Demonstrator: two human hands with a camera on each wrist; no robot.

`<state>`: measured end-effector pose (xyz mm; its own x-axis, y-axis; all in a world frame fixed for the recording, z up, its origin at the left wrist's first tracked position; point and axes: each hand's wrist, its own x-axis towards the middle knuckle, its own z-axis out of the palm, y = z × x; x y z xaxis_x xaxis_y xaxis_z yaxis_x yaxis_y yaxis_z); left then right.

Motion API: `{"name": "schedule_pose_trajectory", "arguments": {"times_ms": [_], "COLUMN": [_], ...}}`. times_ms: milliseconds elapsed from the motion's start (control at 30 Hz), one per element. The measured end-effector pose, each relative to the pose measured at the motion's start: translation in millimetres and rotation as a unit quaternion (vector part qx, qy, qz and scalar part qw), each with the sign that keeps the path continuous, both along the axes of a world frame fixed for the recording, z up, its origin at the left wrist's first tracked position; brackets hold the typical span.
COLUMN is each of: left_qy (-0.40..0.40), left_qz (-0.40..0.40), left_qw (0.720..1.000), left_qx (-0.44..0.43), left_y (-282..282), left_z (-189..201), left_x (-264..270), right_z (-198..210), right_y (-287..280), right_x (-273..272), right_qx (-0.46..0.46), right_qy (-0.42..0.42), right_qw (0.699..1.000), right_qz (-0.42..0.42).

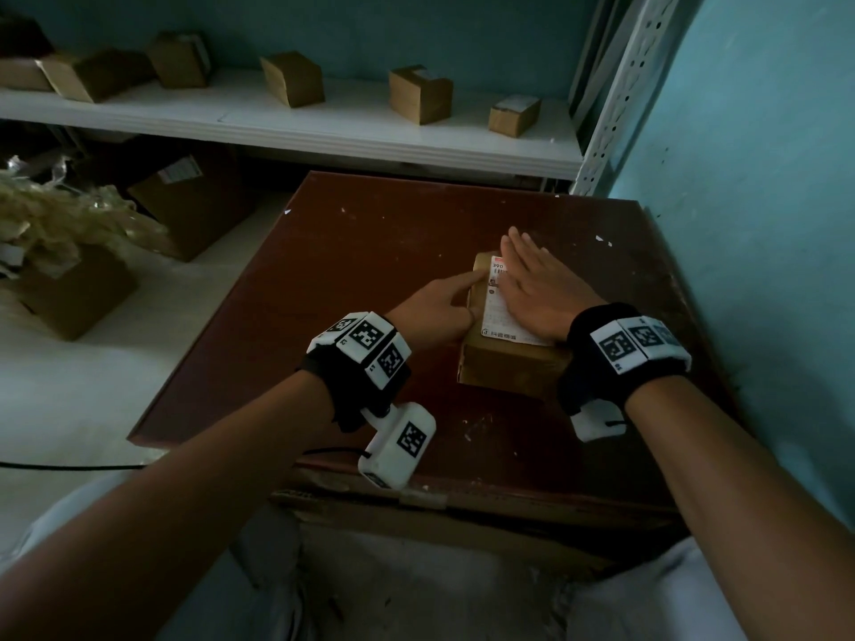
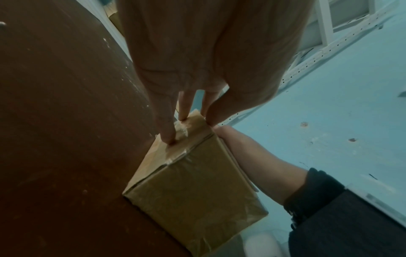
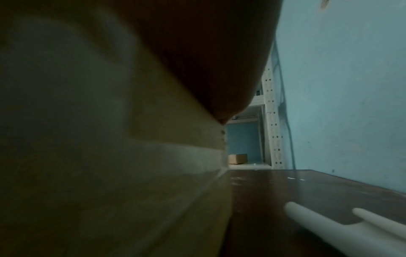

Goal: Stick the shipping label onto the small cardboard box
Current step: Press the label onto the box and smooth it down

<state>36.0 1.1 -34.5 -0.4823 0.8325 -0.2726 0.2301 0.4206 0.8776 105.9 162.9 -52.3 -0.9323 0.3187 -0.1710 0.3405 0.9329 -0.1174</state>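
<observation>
A small brown cardboard box [image 1: 509,367] sits on the dark red table [image 1: 370,270], right of centre. A white printed shipping label [image 1: 494,312] lies on the box's top. My right hand [image 1: 527,275] lies flat on the label with straight fingers and covers its right part. My left hand [image 1: 462,293] reaches in from the left; straight fingers [image 2: 168,133] press the taped left side of the box [image 2: 193,187] and one finger lies along its top edge. In the right wrist view only the box's near side [image 3: 110,156] and the heel of my hand [image 3: 197,52] show.
Behind the table a white shelf [image 1: 324,127] carries several cardboard boxes [image 1: 420,94]. A blue wall [image 1: 763,224] runs close along the table's right edge. Left of the table, larger boxes [image 1: 194,201] and a heap of packing filler [image 1: 60,215] sit on the floor.
</observation>
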Motion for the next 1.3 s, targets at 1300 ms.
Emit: {"name": "schedule_pose_trajectory", "arguments": {"times_ms": [1300], "left_qy": [-0.076], "left_qz": [0.024], "left_qw": [0.996], "left_qx": [0.033], "left_y": [-1], "left_z": [4], "left_x": [5], "right_z": [4], "right_y": [-27], "right_x": [41], "right_qx": [0.052], "right_qy": [0.018], "right_qw": [0.997], "right_qz": [0.053]}}
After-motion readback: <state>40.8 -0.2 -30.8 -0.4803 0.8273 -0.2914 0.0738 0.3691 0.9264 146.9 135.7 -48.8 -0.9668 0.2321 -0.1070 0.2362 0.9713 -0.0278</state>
